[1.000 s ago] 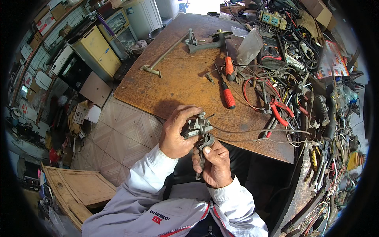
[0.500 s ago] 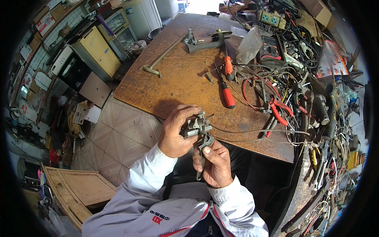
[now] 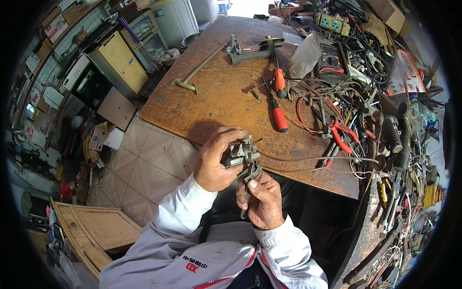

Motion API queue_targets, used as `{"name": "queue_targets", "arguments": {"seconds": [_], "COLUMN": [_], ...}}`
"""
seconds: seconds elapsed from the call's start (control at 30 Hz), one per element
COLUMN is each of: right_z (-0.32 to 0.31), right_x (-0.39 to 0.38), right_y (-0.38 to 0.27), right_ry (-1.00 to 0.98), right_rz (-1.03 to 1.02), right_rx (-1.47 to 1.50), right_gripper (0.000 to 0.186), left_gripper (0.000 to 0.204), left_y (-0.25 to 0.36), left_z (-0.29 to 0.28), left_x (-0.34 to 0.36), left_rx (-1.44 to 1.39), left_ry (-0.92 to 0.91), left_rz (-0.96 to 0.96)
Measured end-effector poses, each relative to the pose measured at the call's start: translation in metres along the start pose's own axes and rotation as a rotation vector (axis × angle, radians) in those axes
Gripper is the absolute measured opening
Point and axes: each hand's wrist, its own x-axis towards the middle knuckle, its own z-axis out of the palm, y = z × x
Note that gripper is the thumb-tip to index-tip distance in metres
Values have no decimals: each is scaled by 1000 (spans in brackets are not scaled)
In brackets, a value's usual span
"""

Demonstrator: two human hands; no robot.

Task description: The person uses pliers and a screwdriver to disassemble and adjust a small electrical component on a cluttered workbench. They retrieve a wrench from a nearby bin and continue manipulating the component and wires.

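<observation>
Bracket [image 3: 244,152], blocky gry metal | L fingers [image 3: 225,138] gripping it | R fingers [image 3: 262,193] pinch curved lever [image 3: 253,172]

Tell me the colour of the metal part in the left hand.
The metal part is dull grey, seen in the head view.

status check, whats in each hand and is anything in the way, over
Left hand gripping grey metal part. Right hand holding lever-shaped metal piece just below. Possible snag: thin cables running rightward over bench.
</observation>
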Motion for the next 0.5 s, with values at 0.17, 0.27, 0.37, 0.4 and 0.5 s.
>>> {"name": "queue_targets", "arguments": {"seconds": [0.17, 0.27, 0.37, 0.4, 0.5], "right_z": [-2, 0, 6, 3, 2], "right_x": [0, -1, -3, -3, -4], "right_y": [2, 2, 1, 3, 2], "right_ry": [0, 23, 65, 59, 36], "right_rz": [-6, 1, 20, 23, 27], "right_rx": [-21, -13, -12, -18, -19], "right_gripper": [25, 22, 20, 20, 20], "left_gripper": [62, 61, 62, 63, 64], "left_y": [-5, -7, -8, -8, -8], "left_z": [-1, -1, -1, 0, 2], "left_x": [-3, -3, -4, -4, -4], "left_rx": [-27, -27, -59, -83, -113], "left_ry": [-25, -40, -84, -85, -88], "left_rz": [-4, -9, -52, -55, -53]}}
